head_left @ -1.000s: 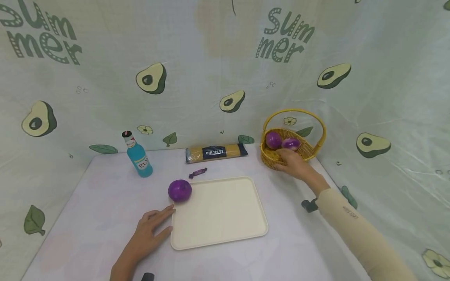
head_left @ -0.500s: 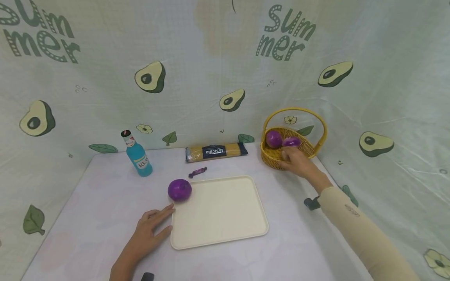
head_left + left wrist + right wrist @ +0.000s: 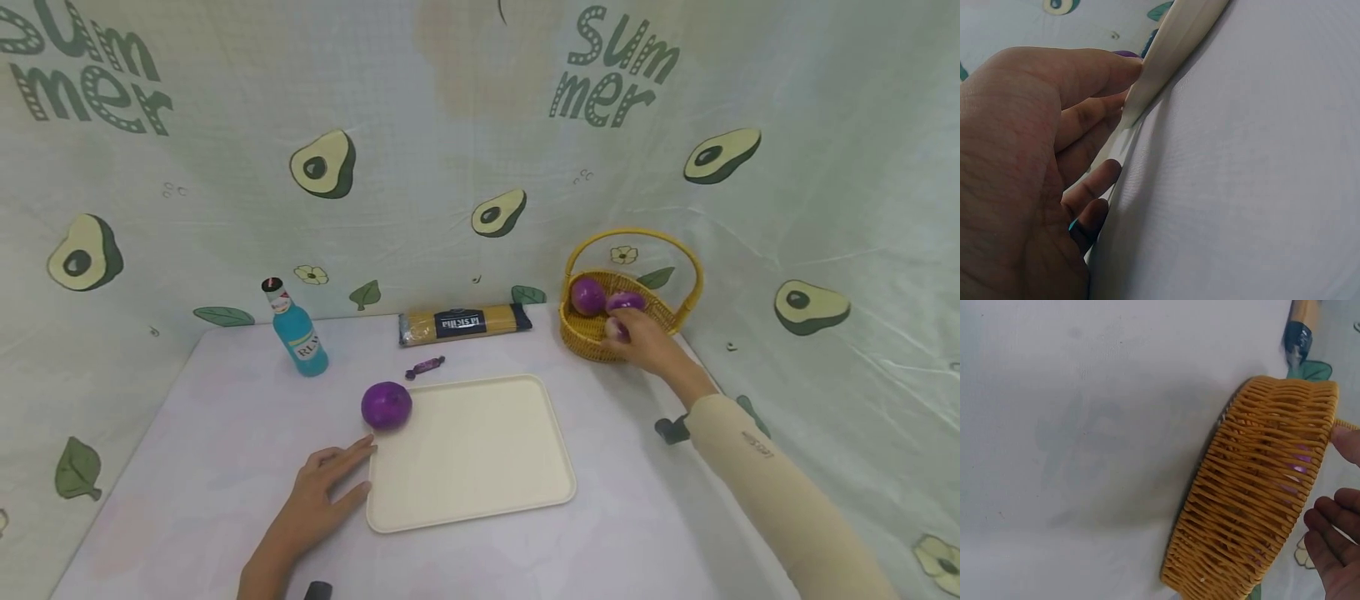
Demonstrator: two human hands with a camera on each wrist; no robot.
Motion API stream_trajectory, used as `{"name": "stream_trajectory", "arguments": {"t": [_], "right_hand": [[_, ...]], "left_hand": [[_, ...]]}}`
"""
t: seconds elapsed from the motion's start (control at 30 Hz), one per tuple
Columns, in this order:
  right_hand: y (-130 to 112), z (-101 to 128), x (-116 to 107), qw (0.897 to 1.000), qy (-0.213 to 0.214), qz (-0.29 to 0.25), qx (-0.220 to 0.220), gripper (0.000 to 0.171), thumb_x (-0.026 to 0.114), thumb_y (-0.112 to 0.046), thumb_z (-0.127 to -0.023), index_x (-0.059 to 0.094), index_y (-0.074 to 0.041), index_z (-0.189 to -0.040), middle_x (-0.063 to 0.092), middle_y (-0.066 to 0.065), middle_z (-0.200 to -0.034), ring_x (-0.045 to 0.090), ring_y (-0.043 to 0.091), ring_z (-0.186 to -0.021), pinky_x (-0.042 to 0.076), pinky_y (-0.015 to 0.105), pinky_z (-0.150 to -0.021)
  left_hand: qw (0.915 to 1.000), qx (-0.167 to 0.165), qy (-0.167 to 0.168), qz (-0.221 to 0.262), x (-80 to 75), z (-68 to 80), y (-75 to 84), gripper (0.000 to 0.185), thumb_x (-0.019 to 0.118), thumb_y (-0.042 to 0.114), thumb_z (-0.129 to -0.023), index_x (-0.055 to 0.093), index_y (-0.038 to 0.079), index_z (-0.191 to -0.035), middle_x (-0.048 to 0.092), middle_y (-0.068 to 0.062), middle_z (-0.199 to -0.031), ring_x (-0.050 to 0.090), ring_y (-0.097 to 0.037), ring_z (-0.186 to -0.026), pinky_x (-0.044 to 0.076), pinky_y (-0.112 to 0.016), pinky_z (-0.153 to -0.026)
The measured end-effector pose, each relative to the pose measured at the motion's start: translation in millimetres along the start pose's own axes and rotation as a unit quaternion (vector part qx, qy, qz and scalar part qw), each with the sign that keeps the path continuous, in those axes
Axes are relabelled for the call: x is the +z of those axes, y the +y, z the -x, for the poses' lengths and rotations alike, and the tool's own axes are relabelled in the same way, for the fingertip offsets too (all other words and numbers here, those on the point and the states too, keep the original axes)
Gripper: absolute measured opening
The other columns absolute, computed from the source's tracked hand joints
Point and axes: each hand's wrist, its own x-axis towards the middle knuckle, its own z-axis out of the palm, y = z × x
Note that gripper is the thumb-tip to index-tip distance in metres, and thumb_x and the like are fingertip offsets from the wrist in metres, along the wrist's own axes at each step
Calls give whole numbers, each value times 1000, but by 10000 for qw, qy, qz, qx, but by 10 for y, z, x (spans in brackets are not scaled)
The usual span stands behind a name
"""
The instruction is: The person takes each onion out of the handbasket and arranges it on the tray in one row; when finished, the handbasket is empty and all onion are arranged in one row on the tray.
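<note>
Starting at the left, the blue glass bottle (image 3: 297, 332) stands upright near the back of the table (image 3: 187, 467), well apart from your hands. Your left hand (image 3: 318, 500) lies flat on the cloth, fingers straight and relaxed, gripping nothing; the left wrist view shows its fingertips (image 3: 1110, 178) against the near left edge of the cream tray (image 3: 468, 450). Just beyond those fingers one purple onion (image 3: 386, 405) sits on the table, touching the tray's left rim but not on it. A small wrapped candy (image 3: 424, 366) lies behind the tray, and the pack of spaghetti (image 3: 465, 323) lies further back.

On the right, your right hand (image 3: 643, 342) is at the front rim of the wicker basket (image 3: 592, 340), its fingers loosely curled over the edge beside the nearer of the two purple onions (image 3: 624, 303) inside. You do not yet have a plain hold on it: in the right wrist view your fingertips (image 3: 1329, 525) hang just outside the weave.

By my judgement the work is early: the tray bears nothing, one onion is out beside it, and two remain in the basket.
</note>
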Motion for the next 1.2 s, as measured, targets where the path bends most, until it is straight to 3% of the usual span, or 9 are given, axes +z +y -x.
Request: {"name": "stream_trajectory", "arguments": {"t": [0.37, 0.63, 0.9, 1.2], "right_hand": [[94, -44, 7, 9995, 43, 109, 287, 63, 66, -26, -97, 42, 10, -143, 42, 35, -144, 35, 52, -135, 27, 62, -113], [171, -121, 39, 9970, -148, 16, 757, 69, 65, -31, -98, 39, 13, -144, 37, 38, -144, 33, 54, -134, 27, 64, -112], [213, -168, 58, 9934, -397, -89, 1069, 73, 62, -34, -100, 35, 18, -144, 33, 41, -144, 30, 55, -135, 24, 64, -113], [241, -216, 103, 9926, -358, -149, 1148, 68, 58, -38, -101, 42, 14, -141, 40, 39, -140, 36, 54, -132, 28, 65, -111]], "left_hand": [[10000, -33, -3, -64, -2, -6, 38, 51, 71, 34, -93, 58, 29, -142, 48, 14, -150, 41, -22, -123, 30, -62, -100], [9997, 200, 115, -69, -5, 0, 22, 51, 73, 29, -92, 59, 25, -141, 50, 9, -150, 44, -24, -121, 31, -62, -99], [9999, 148, 70, -37, 2, -8, -1, 52, 74, 29, -91, 59, 26, -141, 49, 11, -150, 42, -23, -122, 30, -63, -100], [9997, 206, 85, 95, 23, -12, -12, 52, 74, 29, -91, 59, 26, -141, 50, 9, -150, 41, -23, -123, 28, -62, -101]]}}
